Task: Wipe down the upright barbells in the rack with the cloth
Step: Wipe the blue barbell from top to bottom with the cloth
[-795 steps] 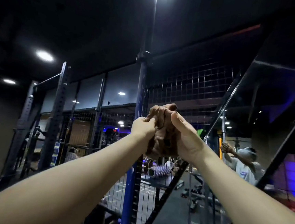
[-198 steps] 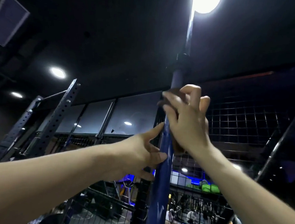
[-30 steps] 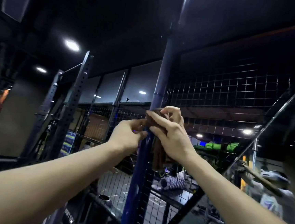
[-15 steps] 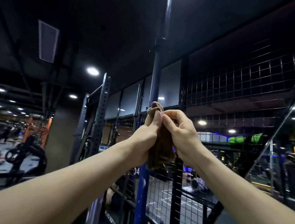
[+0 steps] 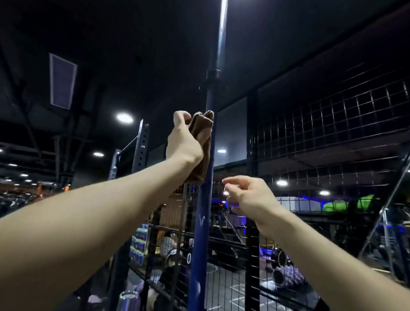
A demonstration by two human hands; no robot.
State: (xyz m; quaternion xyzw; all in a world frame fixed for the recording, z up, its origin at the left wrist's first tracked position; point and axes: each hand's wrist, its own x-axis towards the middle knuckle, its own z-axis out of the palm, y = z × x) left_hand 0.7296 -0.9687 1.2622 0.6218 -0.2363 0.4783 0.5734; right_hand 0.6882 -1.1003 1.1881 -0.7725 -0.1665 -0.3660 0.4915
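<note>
Left hand (image 5: 184, 142) gripped brown cloth (image 5: 201, 140), fingers curled round it, pressed against upright blue barbell (image 5: 202, 229). Right hand (image 5: 250, 196) just beside bar, apart, fingers loosely curled, empty. Wire mesh (image 5: 325, 131) behind.

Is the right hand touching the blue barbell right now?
Apart. The head view shows dark background between the right hand fingertips and the blue barbell.

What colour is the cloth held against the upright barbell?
Brown, in the head view: the cloth is in the left hand.
</note>
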